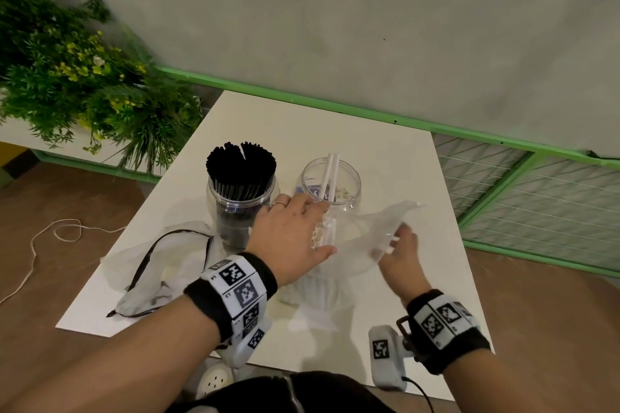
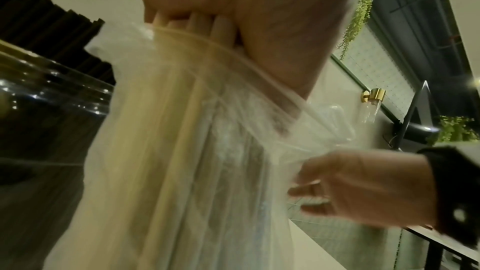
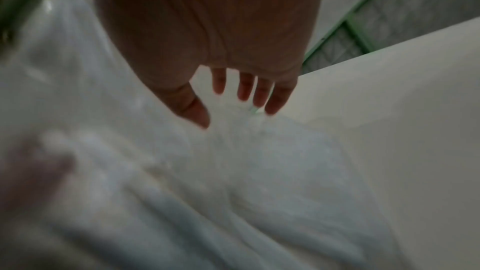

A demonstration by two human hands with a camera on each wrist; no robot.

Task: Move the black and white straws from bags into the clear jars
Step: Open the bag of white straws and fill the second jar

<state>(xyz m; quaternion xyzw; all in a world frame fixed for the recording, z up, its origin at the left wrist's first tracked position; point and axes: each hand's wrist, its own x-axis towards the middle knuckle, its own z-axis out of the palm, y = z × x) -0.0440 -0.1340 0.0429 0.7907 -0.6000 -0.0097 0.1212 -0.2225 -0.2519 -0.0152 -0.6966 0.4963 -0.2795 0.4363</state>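
Observation:
My left hand grips the top of a bunch of white straws that stands in a clear plastic bag. My right hand lies against the bag's right side with straight, spread fingers. Just behind, a clear jar holds two white straws. To its left a second clear jar is packed with black straws.
An empty clear bag with a black edge lies on the white table at the front left. A leafy plant stands off the table's left, a green railing runs behind it, and a cord lies on the floor.

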